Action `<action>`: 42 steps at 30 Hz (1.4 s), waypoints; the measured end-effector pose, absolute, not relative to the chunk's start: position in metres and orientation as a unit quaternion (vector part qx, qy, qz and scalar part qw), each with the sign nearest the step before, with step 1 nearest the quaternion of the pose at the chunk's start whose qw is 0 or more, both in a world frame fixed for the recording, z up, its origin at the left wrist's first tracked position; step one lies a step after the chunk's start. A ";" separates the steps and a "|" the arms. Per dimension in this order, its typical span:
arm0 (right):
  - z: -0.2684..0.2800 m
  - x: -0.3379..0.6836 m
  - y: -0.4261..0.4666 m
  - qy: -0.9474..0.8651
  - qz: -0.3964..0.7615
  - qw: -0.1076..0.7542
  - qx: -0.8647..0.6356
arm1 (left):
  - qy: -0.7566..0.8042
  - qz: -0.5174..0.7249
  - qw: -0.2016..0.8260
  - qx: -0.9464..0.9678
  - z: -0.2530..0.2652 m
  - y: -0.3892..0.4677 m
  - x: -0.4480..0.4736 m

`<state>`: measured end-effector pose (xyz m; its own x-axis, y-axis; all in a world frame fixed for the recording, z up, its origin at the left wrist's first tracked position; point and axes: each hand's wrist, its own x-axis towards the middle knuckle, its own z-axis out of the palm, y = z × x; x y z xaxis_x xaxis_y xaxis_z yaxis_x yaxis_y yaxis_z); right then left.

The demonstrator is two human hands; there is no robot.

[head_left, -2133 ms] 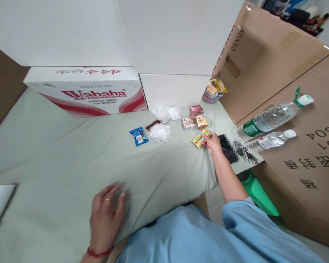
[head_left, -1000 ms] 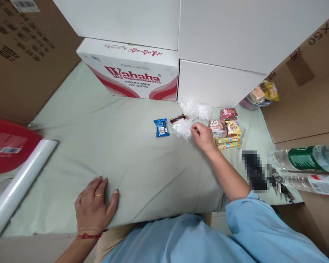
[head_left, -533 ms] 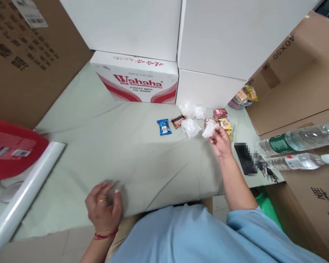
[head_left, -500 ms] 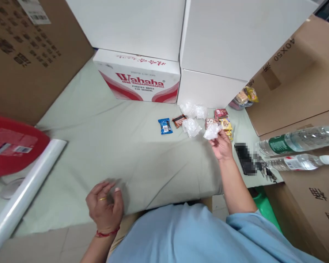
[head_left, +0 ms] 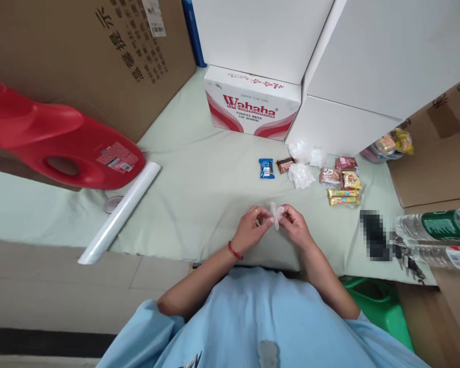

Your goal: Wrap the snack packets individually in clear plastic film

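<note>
Both hands pinching one clear plastic wrapper

My left hand (head_left: 249,231) and right hand (head_left: 296,228) each have their grip clamped on the small clear plastic wrapper (head_left: 276,214), held between them above the green worktop (head_left: 199,194). Beyond the wrapper lie two crumpled clear bags (head_left: 302,163), a blue packet (head_left: 266,168) and snack packets (head_left: 343,185); farther back stands the Wahaha box (head_left: 253,108).

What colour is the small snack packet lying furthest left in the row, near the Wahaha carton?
Blue; the small blue snack packet bears a white label patch, seen in the head view.
</note>
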<state>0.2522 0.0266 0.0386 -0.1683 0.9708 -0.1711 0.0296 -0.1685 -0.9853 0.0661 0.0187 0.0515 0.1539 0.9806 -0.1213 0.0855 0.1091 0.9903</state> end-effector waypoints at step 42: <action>0.039 0.260 0.012 -0.625 0.431 0.424 -0.494 | 0.516 0.463 0.626 0.357 0.020 0.012 0.057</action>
